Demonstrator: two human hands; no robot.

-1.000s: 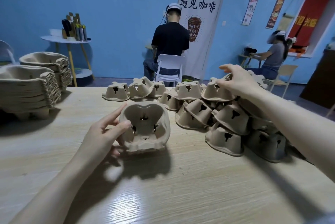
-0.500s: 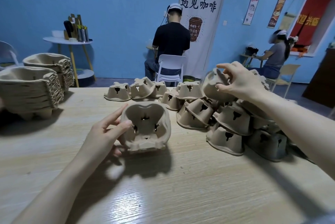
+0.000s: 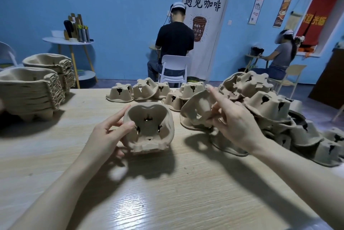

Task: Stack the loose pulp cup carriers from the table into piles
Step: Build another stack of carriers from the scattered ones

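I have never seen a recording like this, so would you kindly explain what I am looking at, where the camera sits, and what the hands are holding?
There is no machine here: a person wears a camera on the head, looking forward and down at their own bare hands. The left hand holds one pulp cup carrier tilted up on the wooden table. The right hand has a grip on a second carrier, held above the table. A loose heap of carriers lies to the right, and finished piles stand at the far left. Other people sit in the background.
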